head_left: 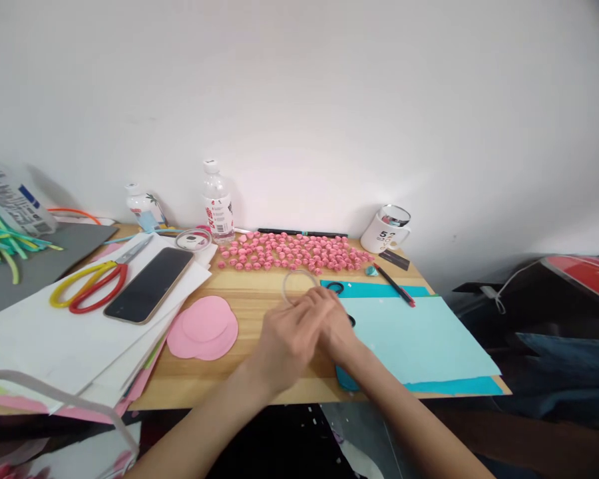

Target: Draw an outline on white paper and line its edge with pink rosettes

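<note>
My left hand and my right hand meet over the middle of the wooden table, fingers closed and overlapping. Whatever they may hold is hidden. Just beyond the fingertips shows a thin, clear ring, partly covered by the hands. Pink paper circles lie stacked to the left of my left hand. Black loops that look like scissor handles stick out beside my right hand, near light blue paper. Many small folded pink pieces are spread behind the hands.
Red-and-yellow scissors and a phone lie on white paper at left. A water bottle, a small white bottle and a mug stand near the wall. A pen rests on blue sheets.
</note>
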`<action>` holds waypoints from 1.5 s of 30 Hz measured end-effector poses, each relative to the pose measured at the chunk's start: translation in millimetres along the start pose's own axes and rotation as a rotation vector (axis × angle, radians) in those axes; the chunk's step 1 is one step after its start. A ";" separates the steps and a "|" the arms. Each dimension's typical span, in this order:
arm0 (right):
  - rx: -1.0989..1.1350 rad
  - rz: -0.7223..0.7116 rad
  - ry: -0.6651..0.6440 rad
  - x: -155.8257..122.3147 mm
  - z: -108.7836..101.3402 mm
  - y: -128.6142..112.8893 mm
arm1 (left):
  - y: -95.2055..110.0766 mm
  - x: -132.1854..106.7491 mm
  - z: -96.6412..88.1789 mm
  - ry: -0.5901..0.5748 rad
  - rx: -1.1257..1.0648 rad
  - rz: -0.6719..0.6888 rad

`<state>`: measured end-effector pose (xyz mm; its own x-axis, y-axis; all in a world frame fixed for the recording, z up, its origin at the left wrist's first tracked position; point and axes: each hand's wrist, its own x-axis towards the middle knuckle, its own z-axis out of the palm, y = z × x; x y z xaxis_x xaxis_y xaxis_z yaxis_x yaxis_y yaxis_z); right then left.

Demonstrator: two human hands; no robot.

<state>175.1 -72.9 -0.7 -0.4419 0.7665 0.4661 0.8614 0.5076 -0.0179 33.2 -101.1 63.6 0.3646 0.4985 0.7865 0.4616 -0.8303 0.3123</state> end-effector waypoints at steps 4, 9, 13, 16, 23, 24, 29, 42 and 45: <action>-0.206 0.232 0.068 -39.4 -25.4 42.2 | -56.9 -32.9 5.9 -0.182 0.357 -0.277; -0.331 0.562 -0.130 -79.8 -27.4 86.0 | -103.0 -35.7 -37.5 -0.200 0.643 -0.593; -0.091 0.662 -0.025 -71.2 -24.4 79.6 | -119.2 -26.9 -72.9 -0.249 0.815 -0.777; 0.511 0.685 0.066 -39.4 -16.7 47.6 | -127.3 -27.2 -93.9 -0.259 0.951 -0.842; 1.812 0.767 -0.366 63.9 23.4 -68.6 | -147.8 -37.8 -122.1 -0.390 0.924 -1.050; 1.916 0.825 -0.404 77.9 28.9 -83.5 | -149.5 -38.1 -123.9 -0.402 0.926 -1.057; 1.992 1.042 -0.398 129.0 52.4 -137.3 | -152.7 -35.0 -129.7 -0.449 0.917 -1.077; 1.856 1.150 -0.301 162.6 68.1 -171.2 | -160.7 -21.1 -155.7 -0.459 0.810 -1.091; 1.885 1.119 -0.239 158.6 59.7 -176.5 | -163.6 -19.2 -162.1 -0.452 0.816 -1.079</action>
<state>-62.0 -17.4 23.5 -0.2224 0.8766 -0.4268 -0.3992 -0.4812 -0.7804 -180.4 -15.3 83.7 -0.3086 0.9477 0.0819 0.9463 0.2972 0.1273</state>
